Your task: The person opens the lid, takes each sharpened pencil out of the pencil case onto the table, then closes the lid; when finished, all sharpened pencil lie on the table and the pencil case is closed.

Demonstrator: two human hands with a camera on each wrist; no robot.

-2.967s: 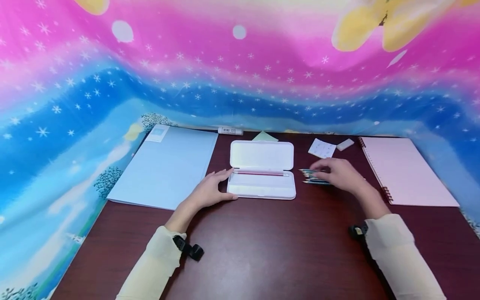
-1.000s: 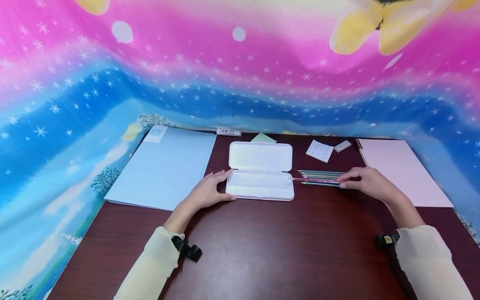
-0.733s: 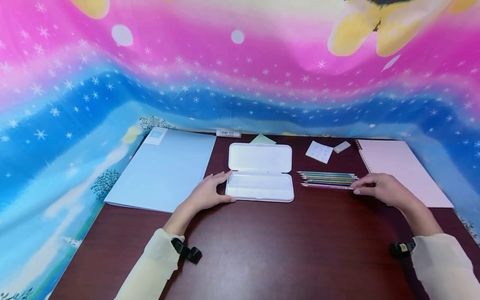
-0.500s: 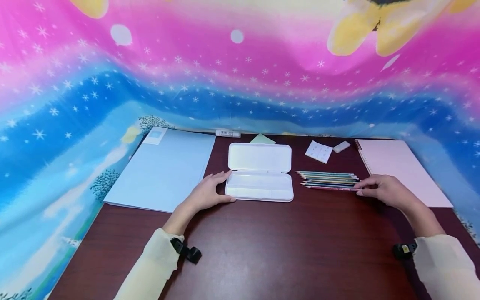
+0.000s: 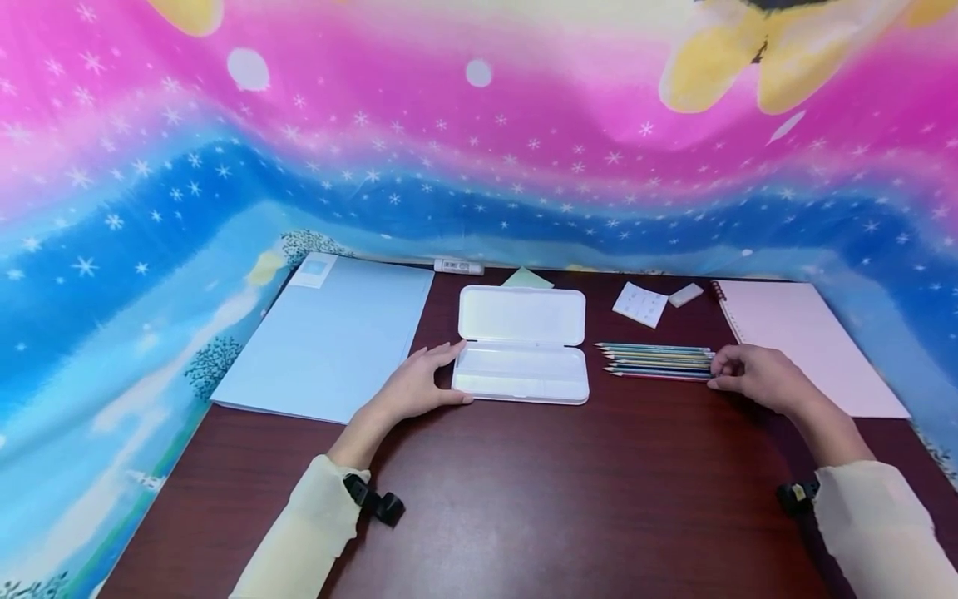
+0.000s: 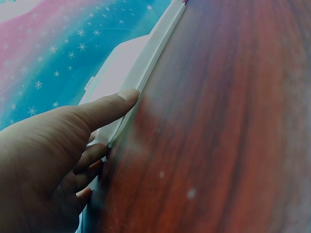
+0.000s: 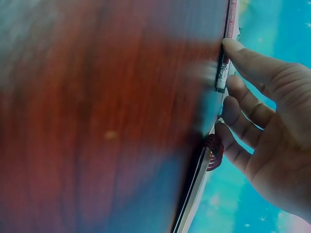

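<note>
A white pencil case (image 5: 521, 374) lies with its lid (image 5: 521, 315) raised and no pencil inside. My left hand (image 5: 413, 384) holds its left end, thumb along the front edge and fingers at the back; the left wrist view shows the thumb on the case's side wall (image 6: 146, 63). Right of the case several pencils (image 5: 654, 358) lie side by side, points to the left, a red pencil (image 5: 659, 377) nearest me. My right hand (image 5: 759, 378) curls thumb and fingers around their blunt ends. In the right wrist view, the thumb touches the red pencil (image 7: 232, 19).
A blue folder (image 5: 329, 333) lies left, a pink spiral notebook (image 5: 816, 349) right, close beside the right hand. Along the back are a glue stick (image 5: 458, 266), a green paper (image 5: 528, 278), a small white printed pad (image 5: 639, 304) and an eraser (image 5: 685, 294). A patterned cloth (image 5: 479, 166) hangs behind.
The red pencil has come out of the case and now lies at the front of the row. My right hand has shifted right to the pencils' blunt ends; the left hand stays put.
</note>
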